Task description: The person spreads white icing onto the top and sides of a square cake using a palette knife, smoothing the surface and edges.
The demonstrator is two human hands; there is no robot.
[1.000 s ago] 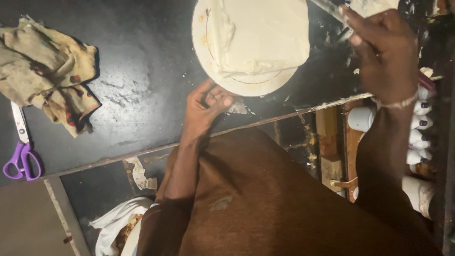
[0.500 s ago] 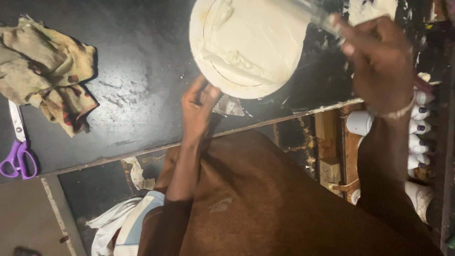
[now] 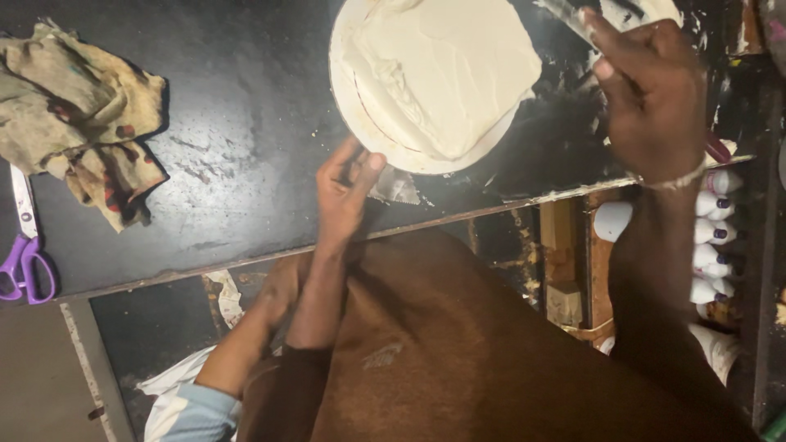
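A cake covered in white icing (image 3: 446, 69) sits on a round white board (image 3: 360, 131) on a black worktop. My left hand (image 3: 348, 192) rests at the board's near edge, fingers curled against its rim. My right hand (image 3: 651, 94) is to the right of the cake, closed on a metal spatula (image 3: 565, 16) whose blade, smeared with icing, points toward the cake's upper right side. The blade's tip runs out of view at the top.
A stained, crumpled cloth (image 3: 86, 119) lies at the far left, with purple-handled scissors (image 3: 24, 254) beside it. A small scrap of paper (image 3: 397, 188) lies under the board's edge. White bottles with dark caps (image 3: 712, 237) stand in a shelf below the worktop's edge, right.
The board and cake have turned under my left hand, which shifted slightly along the rim. My right hand with the spatula stayed at the cake's right side.
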